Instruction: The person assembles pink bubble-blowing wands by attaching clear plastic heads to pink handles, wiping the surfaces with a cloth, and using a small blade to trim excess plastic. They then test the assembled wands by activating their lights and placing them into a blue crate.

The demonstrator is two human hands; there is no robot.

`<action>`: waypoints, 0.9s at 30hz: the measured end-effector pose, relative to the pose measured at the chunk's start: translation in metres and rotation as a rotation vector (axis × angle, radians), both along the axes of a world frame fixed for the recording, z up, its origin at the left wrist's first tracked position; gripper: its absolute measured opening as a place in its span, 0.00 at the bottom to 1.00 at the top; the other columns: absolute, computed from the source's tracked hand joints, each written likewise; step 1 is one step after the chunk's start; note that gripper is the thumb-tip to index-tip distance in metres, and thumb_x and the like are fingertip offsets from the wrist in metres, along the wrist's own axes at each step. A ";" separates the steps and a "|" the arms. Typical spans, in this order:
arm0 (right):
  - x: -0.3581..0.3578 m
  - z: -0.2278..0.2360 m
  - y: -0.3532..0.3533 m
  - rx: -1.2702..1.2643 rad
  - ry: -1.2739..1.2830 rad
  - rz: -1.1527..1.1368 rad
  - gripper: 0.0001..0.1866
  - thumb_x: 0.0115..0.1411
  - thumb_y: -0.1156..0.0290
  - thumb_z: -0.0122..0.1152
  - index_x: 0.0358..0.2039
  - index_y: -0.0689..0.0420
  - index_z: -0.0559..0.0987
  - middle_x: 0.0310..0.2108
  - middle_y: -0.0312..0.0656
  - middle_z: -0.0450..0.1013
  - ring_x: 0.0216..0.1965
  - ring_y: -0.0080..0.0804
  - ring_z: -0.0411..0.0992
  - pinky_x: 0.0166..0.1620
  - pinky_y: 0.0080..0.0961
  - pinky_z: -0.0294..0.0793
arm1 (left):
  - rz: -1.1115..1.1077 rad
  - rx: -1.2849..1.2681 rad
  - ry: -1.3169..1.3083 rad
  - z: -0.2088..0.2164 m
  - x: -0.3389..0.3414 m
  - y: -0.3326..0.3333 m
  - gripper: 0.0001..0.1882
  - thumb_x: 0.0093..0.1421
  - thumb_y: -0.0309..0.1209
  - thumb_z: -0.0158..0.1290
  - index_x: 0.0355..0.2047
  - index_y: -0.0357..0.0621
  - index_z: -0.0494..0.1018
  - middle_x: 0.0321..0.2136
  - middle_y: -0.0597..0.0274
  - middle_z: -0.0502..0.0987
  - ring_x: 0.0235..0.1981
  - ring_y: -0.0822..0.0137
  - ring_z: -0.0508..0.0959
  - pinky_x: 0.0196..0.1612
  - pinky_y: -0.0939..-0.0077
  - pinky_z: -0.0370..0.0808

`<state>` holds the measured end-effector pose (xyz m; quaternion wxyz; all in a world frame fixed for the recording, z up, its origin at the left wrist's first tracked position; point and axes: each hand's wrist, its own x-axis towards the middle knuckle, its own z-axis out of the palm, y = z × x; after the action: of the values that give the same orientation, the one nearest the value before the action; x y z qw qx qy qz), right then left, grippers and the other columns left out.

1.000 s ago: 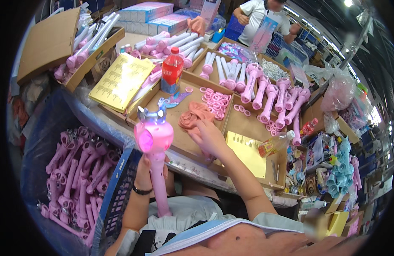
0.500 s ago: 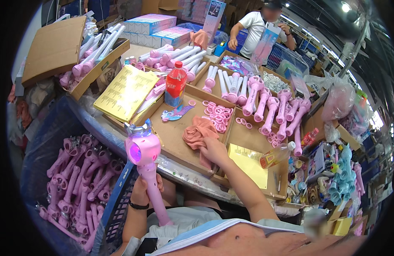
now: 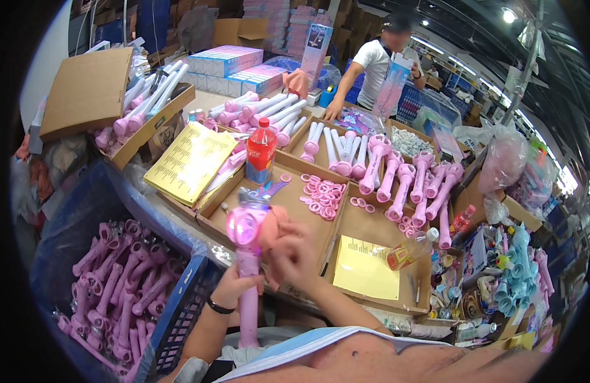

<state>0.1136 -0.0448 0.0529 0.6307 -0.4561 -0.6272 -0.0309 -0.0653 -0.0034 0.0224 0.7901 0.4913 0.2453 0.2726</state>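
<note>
My left hand is wrapped round the handle of a pink toy wand, which I hold upright in front of me. The wand's round head is lit pink-purple and has a clear, bluish crown on top. In my right hand is a salmon-coloured cloth, bunched against the right side of the wand's head. Motion blurs the right fingers a little. Just behind the head, a blue-purple wing-shaped piece lies partly hidden in the cardboard tray.
Pink rings lie in the tray beside a red-labelled bottle. Yellow printed sheets rest at left. A blue crate of pink wand bodies stands lower left. Across the table, a person reaches into a tray.
My right hand has lifted the cloth from the tray and brought it left to the wand's head. The wand has shifted right and stands straighter. The person opposite now reaches down.
</note>
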 end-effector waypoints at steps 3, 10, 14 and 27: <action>-0.005 0.002 0.008 0.149 -0.204 -0.156 0.16 0.44 0.72 0.64 0.36 0.54 0.72 0.46 0.47 0.66 0.49 0.53 0.64 0.53 0.43 0.60 | -0.163 -0.019 -0.031 0.012 0.023 -0.012 0.18 0.53 0.20 0.54 0.44 0.40 0.63 0.24 0.61 0.74 0.22 0.72 0.75 0.26 0.80 0.73; 0.002 0.001 0.020 0.099 0.130 -0.010 0.13 0.50 0.75 0.60 0.37 0.56 0.69 0.39 0.46 0.68 0.43 0.42 0.65 0.50 0.40 0.62 | -0.079 0.029 -0.018 0.025 0.027 -0.027 0.20 0.51 0.20 0.55 0.43 0.40 0.63 0.27 0.60 0.75 0.23 0.72 0.74 0.26 0.81 0.72; 0.008 0.002 0.009 0.343 -0.429 0.022 0.13 0.48 0.75 0.61 0.35 0.55 0.71 0.34 0.40 0.69 0.40 0.41 0.66 0.47 0.40 0.62 | -0.115 0.049 0.067 0.017 0.024 -0.031 0.26 0.49 0.20 0.55 0.48 0.40 0.59 0.29 0.61 0.74 0.24 0.73 0.74 0.26 0.80 0.73; -0.013 0.026 -0.003 0.321 0.412 0.066 0.14 0.52 0.72 0.60 0.40 0.53 0.69 0.43 0.43 0.65 0.41 0.39 0.66 0.44 0.37 0.66 | -0.019 0.188 0.006 0.019 0.023 -0.049 0.30 0.48 0.17 0.53 0.52 0.38 0.57 0.34 0.59 0.71 0.25 0.72 0.74 0.26 0.79 0.72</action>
<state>0.1007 -0.0478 0.0785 0.8101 -0.3261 -0.4870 -0.0157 -0.0419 -0.0520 0.0411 0.7425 0.5662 0.2162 0.2853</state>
